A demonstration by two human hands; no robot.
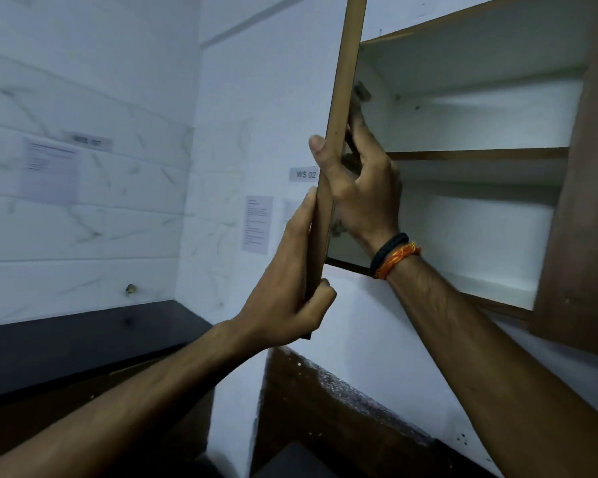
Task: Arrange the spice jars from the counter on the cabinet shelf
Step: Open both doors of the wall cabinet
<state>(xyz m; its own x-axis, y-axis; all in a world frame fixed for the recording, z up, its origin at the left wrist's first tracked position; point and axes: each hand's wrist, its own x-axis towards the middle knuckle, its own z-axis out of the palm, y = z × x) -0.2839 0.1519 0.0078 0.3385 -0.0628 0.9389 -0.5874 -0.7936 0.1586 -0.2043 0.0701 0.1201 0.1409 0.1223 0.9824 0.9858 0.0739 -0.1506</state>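
Head view has my left hand (pixel 287 288) wrapped round the lower edge of the tan, flat wooden cabinet door (pixel 342 115), thumb curled under it, while my right hand (pixel 359 188) pinches the same door higher up, thumb on the outer face and fingers behind near the hinge side. Beyond the door the white cabinet shelf with its brown wooden front strip (pixel 477 154) looks bare, and I can see no spice jars anywhere, not even on the black counter (pixel 83 336) lower left of the door. My worry is that the fingers behind the door could be caught by the hinge if it swings.

Dim, bluish light (left wall blurred), edges bowed.
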